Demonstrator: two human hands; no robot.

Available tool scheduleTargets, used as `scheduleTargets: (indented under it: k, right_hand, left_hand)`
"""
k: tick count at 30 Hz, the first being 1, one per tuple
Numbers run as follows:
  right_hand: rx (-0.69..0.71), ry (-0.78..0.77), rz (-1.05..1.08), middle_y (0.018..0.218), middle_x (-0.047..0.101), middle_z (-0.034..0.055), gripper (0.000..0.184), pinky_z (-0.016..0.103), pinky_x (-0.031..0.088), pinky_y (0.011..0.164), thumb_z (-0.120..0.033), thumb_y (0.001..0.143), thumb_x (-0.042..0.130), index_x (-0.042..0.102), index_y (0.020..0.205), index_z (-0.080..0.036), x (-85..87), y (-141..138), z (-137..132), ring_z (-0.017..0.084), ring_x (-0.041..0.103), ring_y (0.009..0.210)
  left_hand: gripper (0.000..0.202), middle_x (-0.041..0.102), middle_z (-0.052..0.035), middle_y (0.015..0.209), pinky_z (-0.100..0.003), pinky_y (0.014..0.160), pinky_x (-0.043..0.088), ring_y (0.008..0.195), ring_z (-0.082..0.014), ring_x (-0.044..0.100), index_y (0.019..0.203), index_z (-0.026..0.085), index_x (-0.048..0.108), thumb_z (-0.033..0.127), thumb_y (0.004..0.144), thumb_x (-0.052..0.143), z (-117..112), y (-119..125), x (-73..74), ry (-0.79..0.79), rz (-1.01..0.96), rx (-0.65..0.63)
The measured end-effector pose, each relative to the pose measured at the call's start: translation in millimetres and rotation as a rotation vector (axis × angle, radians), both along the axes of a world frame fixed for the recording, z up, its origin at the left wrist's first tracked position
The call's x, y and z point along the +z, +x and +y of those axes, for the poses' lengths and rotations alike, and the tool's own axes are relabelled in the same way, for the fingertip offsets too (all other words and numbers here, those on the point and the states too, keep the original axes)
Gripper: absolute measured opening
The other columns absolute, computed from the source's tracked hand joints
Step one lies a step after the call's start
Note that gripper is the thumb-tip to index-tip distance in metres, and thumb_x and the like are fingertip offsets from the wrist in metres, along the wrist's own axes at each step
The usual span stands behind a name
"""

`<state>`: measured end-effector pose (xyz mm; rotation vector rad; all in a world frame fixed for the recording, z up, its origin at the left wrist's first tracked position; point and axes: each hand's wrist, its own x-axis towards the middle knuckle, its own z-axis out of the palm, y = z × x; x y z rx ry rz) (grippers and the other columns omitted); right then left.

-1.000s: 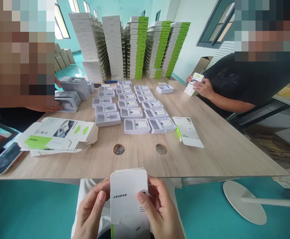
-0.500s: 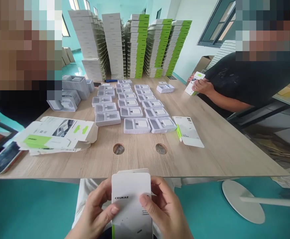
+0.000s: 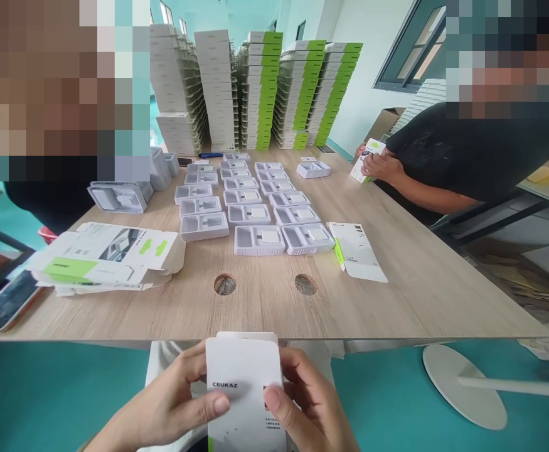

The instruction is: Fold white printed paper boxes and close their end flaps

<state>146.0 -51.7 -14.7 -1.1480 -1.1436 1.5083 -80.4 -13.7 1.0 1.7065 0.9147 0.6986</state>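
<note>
Left hand (image 3: 161, 402) and right hand (image 3: 307, 402) gripping white rectangular CEUKAZ cardboard carton (image 3: 241, 376) between fingers, lower end cut off by frame. Beyond fingers, pale wood-grain worktop (image 3: 410, 295) bearing rows of white moulded trays (image 3: 259, 240); teal floor (image 3: 58, 376) below.

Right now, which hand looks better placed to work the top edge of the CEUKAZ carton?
Probably the left hand: its fingers curl by the upper edge of the white CEUKAZ carton, thumb across the front. The right hand grips along the side, somewhat lower. It's close.
</note>
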Motion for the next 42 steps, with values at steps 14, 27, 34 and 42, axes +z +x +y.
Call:
scheduleTargets:
  k: [14, 27, 34, 42]
  right_hand:
    - [-0.044, -0.102, -0.015, 0.073, 0.06, 0.0017, 0.049, 0.027, 0.045, 0.06, -0.068, 0.093, 0.063, 0.07, 0.1, -0.019, 2.0, -10.9, 1.3, 0.017, 0.056, 0.067]
    - [-0.256, 0.136, -0.246, 0.08, 0.065, 0.0049, 0.041, 0.026, 0.049, 0.056, -0.056, 0.107, 0.045, 0.067, 0.105, -0.021, -2.9, -19.6, -2.1, 0.017, 0.056, 0.063]
    - [-0.271, 0.315, -0.347, 0.133, 0.073, 0.0119, 0.042, 0.031, 0.063, 0.066, -0.043, 0.109, 0.046, 0.061, 0.146, -0.031, -9.2, -16.6, -5.6, 0.02, 0.074, 0.078]
    - [-0.39, 0.542, -0.373, 0.116, 0.073, 0.0106, 0.021, 0.038, 0.062, 0.084, -0.04, 0.106, 0.055, 0.066, 0.117, -0.027, -25.2, -22.2, -8.7, 0.025, 0.073, 0.103]
  left_hand:
    - [0.055, 0.077, -0.0045, 0.083, -0.026, 0.069, 0.053, 0.073, -0.0202, 0.064, 0.097, 0.021, 0.08, 0.072, 0.09, 0.061, -35.0, 42.3, -33.5, -0.272, -0.211, 0.7]
    - [0.056, 0.076, -0.0022, 0.091, -0.026, 0.059, 0.05, 0.062, -0.0171, 0.06, 0.129, 0.028, 0.059, 0.07, 0.092, 0.06, -42.7, 70.5, -17.0, -0.235, -0.19, 0.956]
    - [0.061, 0.078, -0.0044, 0.101, -0.031, 0.076, 0.055, 0.077, -0.0196, 0.066, 0.123, 0.028, 0.072, 0.077, 0.088, 0.059, -42.6, 73.2, -16.9, -0.125, -0.064, 0.968]
    - [0.046, 0.08, -0.0042, 0.097, -0.033, 0.076, 0.057, 0.082, -0.0233, 0.071, 0.1, 0.028, 0.077, 0.07, 0.09, 0.062, -45.3, 71.3, -19.6, 0.026, -0.059, 0.911]
